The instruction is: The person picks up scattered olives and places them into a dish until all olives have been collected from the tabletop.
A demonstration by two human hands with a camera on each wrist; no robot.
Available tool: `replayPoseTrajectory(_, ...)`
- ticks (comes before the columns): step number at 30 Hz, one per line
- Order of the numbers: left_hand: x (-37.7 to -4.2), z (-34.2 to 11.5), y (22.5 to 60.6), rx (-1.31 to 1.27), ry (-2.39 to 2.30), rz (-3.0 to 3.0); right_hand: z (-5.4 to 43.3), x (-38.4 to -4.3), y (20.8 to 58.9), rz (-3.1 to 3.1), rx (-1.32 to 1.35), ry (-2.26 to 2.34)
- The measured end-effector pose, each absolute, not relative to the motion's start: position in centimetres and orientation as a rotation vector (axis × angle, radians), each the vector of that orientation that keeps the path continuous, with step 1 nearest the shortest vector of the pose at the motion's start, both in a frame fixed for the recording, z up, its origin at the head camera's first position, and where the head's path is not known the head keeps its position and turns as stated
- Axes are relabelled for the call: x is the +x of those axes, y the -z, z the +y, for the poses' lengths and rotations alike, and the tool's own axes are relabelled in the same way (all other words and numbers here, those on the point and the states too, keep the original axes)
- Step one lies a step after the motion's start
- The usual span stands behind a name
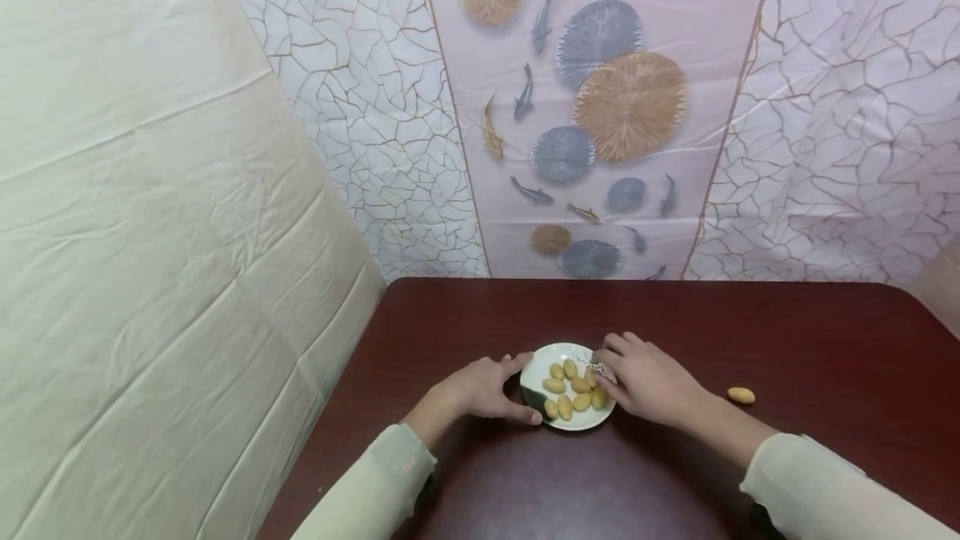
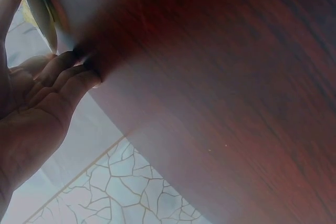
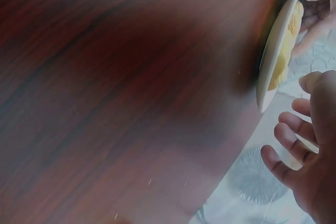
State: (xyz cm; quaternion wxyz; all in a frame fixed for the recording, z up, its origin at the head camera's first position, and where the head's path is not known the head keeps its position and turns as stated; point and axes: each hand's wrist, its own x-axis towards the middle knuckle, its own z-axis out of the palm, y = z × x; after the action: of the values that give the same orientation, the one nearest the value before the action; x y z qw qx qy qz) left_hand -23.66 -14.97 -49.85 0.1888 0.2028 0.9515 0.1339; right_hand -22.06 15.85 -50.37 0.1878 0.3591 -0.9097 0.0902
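Note:
A small round white plate with a dark green patch on its left side sits on the table. Several small yellow oval pieces that look like dates or nuts lie on it. My left hand holds the plate's left side, thumb near the front rim and fingers around behind. Over the right rim reaches my right hand, its fingertips above the yellow pieces. The right wrist view shows that hand with loosely bent, spread fingers and nothing visible between them; the plate appears edge-on there.
Another yellow oval piece lies alone on the dark red-brown table, right of the plate and beyond my right forearm. A patterned cloth with fish and lily-pad prints hangs behind the table. Pale fabric covers the left side.

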Motion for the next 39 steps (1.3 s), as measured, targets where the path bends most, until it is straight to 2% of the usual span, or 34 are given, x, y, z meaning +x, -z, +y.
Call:
replayPoseTrajectory(9,-23.5,-15.1,50.0,0.584,-0.364,2.687,18.7,-21.5,49.3,-2.536,1.002,-0.257)
replayPoseTrajectory(39,-23.4,-15.5,50.5,0.615,-0.403,2.679,26.5,-19.9,50.6,-2.420,0.964,-0.199)
